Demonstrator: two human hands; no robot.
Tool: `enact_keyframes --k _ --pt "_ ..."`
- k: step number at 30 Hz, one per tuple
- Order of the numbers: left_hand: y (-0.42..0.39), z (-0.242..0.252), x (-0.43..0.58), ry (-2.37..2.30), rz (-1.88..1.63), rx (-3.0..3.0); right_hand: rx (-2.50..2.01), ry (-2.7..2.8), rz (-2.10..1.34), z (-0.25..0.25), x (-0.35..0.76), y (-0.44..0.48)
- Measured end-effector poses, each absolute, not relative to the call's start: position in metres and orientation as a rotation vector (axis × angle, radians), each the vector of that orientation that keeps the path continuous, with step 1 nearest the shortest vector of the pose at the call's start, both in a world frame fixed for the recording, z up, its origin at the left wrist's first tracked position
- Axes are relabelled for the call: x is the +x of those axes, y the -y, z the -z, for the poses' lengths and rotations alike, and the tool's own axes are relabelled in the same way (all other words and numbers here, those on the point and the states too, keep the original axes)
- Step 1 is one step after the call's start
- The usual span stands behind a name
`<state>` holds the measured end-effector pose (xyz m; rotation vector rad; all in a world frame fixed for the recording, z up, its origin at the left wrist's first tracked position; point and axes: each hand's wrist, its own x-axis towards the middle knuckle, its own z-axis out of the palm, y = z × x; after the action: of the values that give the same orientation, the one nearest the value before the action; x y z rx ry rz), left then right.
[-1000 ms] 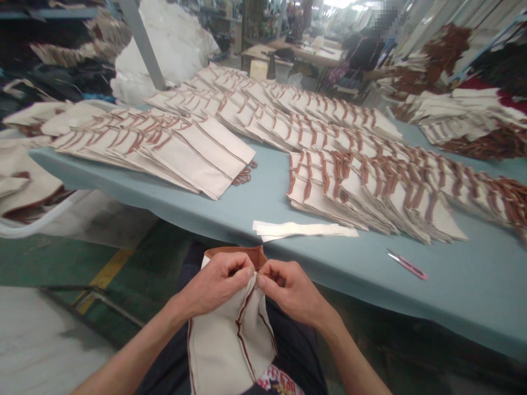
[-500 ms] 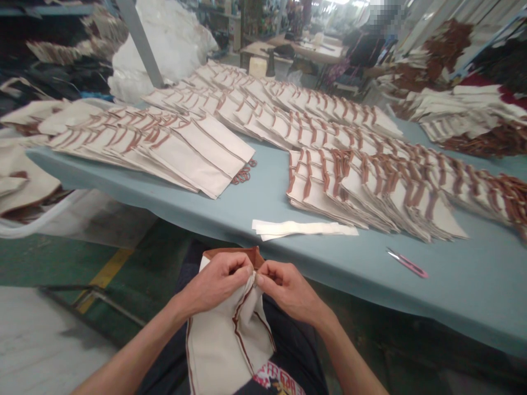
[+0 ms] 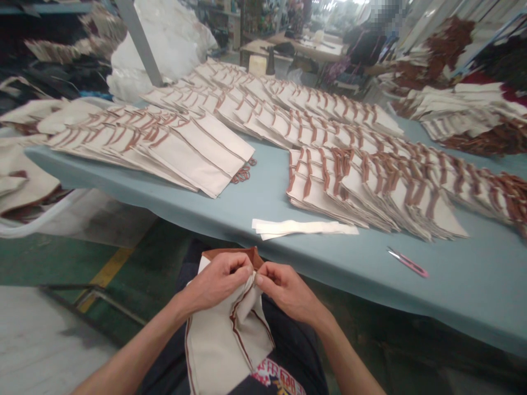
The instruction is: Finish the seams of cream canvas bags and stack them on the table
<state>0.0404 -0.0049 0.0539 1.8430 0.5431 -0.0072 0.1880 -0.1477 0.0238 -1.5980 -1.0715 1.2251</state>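
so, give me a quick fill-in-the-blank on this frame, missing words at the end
The left hand and right hand pinch a cream fabric piece trimmed in ____.
The thread snips on the table have a ____ handle.
In the picture, the white strips lie to the ____ of the thread snips.
Missing words: brown; pink; left.

held piece [image 3: 214, 348]: matt cloth | worktop [image 3: 263, 192]: smooth, matt | strips [image 3: 304, 227], near edge: smooth, paper-like | snips [image 3: 411, 264], near edge: metal-bladed, plastic-looking grip
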Motion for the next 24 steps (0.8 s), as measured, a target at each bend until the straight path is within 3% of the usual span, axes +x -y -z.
enact_keyframes --k 24 --pt "0.005 -0.062 0.038 -0.537 0.034 1.836 -1.606 1.109 -1.135 -0.028 0.182 0.151"
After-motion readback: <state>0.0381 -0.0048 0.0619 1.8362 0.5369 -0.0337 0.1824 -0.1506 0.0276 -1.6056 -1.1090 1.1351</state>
